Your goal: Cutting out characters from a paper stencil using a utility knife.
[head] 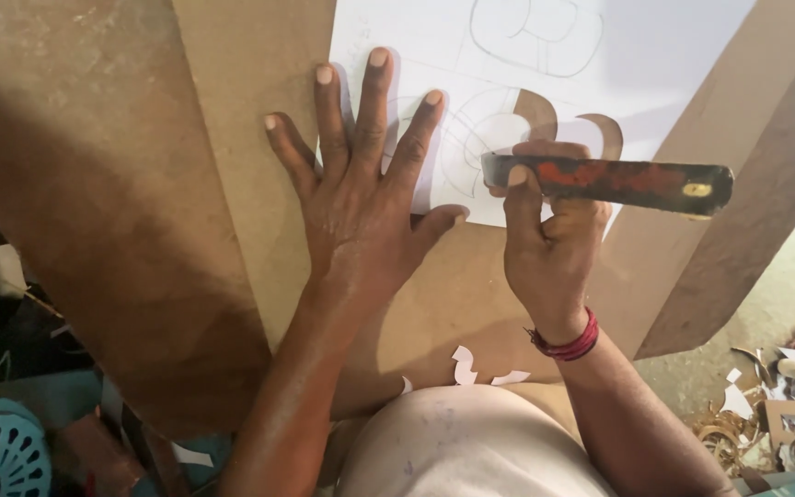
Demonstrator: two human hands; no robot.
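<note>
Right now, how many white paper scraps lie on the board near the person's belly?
3: a curly scrap in the middle, a flat scrap right of it, a tiny scrap to the left. Others may be hidden under the body.

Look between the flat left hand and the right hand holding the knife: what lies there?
In the head view, only white paper with pencilled curves lies between the left hand and the right hand gripping the knife.

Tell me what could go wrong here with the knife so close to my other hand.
1. The left hand lies flat on the paper with its thumb close to the knife in the right hand; a slip might cut it.
2. The paper is pinned only on its left side, so it may shift or tear along the cut-out curves.
</note>
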